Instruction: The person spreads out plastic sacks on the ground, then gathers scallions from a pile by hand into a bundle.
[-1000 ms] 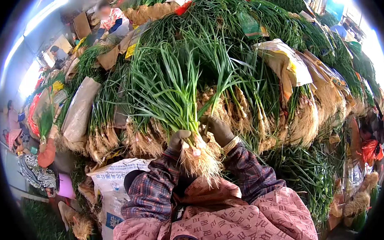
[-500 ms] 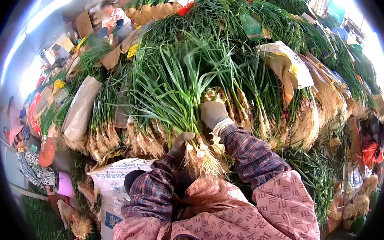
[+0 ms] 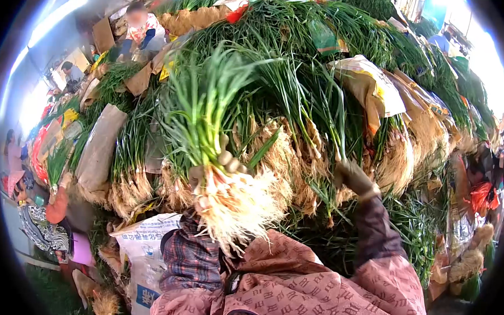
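My gloved left hand is wrapped around the stems of a thick bunch of green garlic. The bunch stands upright in front of me, its leaves blurred and its long pale roots hanging toward my lap. Off to the right, my gloved right hand is closed around the lower end of a green garlic stalk at the front of the pile. Its fingertips are partly hidden. Between my hands, more rooted stalks lean against the heap.
A large heap of green garlic rises ahead. Brown paper sacks lie over parts of it. A white printed sack stands by my left knee. Other people sit at the left and back left. Loose leaves cover the right side.
My left hand has raised the bunch and moved it left, and the bunch looks fuller. My right hand has left the bunch and moved right and down to another stalk.
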